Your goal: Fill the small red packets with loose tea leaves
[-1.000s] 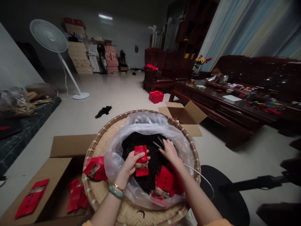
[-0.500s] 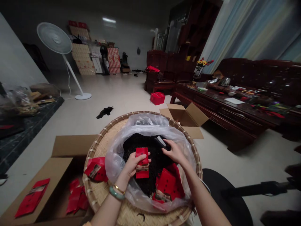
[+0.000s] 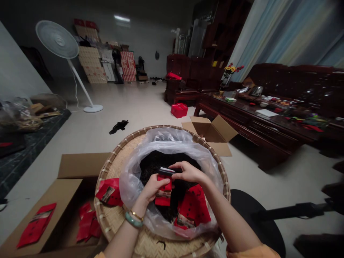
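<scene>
My left hand (image 3: 153, 188) is closed around a small red packet (image 3: 162, 199), thumb on its front, above the open plastic bag. With my right hand (image 3: 186, 172) I grip a small black hand-held device with a pale strip along it (image 3: 166, 171). That device lies across the packet's top edge; whether it clamps the edge is hidden. Beneath both hands, the clear plastic bag (image 3: 129, 179) holds dark, loose, dried-looking material (image 3: 150, 161). More red packets (image 3: 193, 208) rest at the bag's right side. The bag sits in a round woven bamboo tray (image 3: 118, 224).
Another red packet (image 3: 109, 191) lies on the tray's left. An open carton (image 3: 68, 193) with red packets stands at left, another open carton (image 3: 215, 132) beyond the tray. A black round base (image 3: 258, 222) is at right, a white fan (image 3: 57, 39) farther back, a wooden table (image 3: 242, 118) at right.
My right hand has moved left, bringing the black device from the bag's right side onto the top edge of the red packet. My left hand has stayed nearly in place.
</scene>
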`<state>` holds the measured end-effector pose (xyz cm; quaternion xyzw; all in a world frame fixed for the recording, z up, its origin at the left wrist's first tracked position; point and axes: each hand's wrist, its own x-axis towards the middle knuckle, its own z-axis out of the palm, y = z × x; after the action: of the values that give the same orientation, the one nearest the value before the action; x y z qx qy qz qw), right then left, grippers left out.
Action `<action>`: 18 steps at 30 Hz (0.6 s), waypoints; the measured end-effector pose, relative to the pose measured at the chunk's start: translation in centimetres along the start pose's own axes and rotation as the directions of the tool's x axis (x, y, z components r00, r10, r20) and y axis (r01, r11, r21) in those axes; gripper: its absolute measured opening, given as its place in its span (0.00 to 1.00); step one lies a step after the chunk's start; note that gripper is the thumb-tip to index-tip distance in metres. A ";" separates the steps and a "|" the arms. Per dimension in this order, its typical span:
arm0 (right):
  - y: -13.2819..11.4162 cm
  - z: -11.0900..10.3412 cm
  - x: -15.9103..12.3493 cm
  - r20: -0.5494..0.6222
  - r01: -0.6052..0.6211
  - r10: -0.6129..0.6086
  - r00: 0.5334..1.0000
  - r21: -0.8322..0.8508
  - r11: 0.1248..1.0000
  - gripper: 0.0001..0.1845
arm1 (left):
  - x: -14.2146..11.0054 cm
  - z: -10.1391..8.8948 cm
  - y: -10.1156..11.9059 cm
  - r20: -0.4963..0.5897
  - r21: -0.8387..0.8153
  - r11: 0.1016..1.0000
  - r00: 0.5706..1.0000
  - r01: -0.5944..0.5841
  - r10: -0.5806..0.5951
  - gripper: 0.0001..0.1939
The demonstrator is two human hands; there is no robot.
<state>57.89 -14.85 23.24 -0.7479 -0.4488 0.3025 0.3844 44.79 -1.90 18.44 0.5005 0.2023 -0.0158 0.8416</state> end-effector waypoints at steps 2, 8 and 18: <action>-0.1 0.1 0.1 0.016 0.005 -0.005 1.000 -0.030 1.000 0.21 | 0.0 0.0 0.1 0.009 0.006 1.000 1.000 0.009 -0.009 0.21; -0.2 0.6 0.3 -0.012 -0.004 0.003 1.000 -0.061 0.998 0.18 | 0.0 -0.1 0.0 -0.002 0.019 0.999 1.000 0.031 -0.031 0.20; 0.1 0.4 0.5 -0.061 0.020 -0.023 0.998 -0.037 0.999 0.19 | 0.3 -0.3 0.3 -0.001 -0.132 0.990 0.999 -0.041 0.041 0.23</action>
<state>57.80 -14.33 22.84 -0.7588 -0.4501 0.2670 0.3877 45.04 -1.42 18.48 0.4478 0.1920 0.0143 0.8732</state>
